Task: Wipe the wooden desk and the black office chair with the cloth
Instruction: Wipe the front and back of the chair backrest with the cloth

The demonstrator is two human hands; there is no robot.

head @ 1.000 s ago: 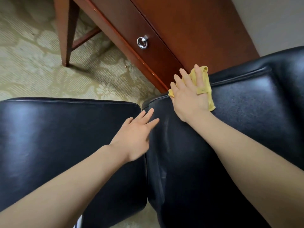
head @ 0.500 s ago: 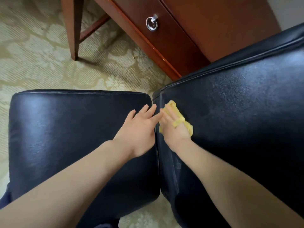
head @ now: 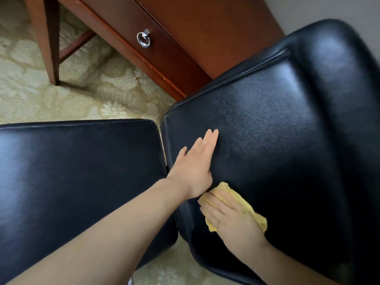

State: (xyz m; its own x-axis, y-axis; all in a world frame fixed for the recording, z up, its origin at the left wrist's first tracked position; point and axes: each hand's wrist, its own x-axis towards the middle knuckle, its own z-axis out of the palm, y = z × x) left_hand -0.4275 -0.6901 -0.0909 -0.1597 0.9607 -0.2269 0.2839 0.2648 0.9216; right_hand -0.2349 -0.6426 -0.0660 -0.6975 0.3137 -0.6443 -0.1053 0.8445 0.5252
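Upper left: patterned carpet lies bare beneath the wooden bench. Left: black chair seat, with a narrow gap along its right edge. Centre: left hand, grip unclosed and fingers straight, rests flat on the backrest. Lower centre: right hand, fingers likewise flat, presses the yellow cloth near the backrest's left edge; bare leather extends rightward.

Pale beige carpet with a woven floral pattern fills the upper left of the frame and shows again at bottom centre. A small crumb lies on it. A plain grey wall fills the upper right corner behind the wooden desk. The light is soft and even.
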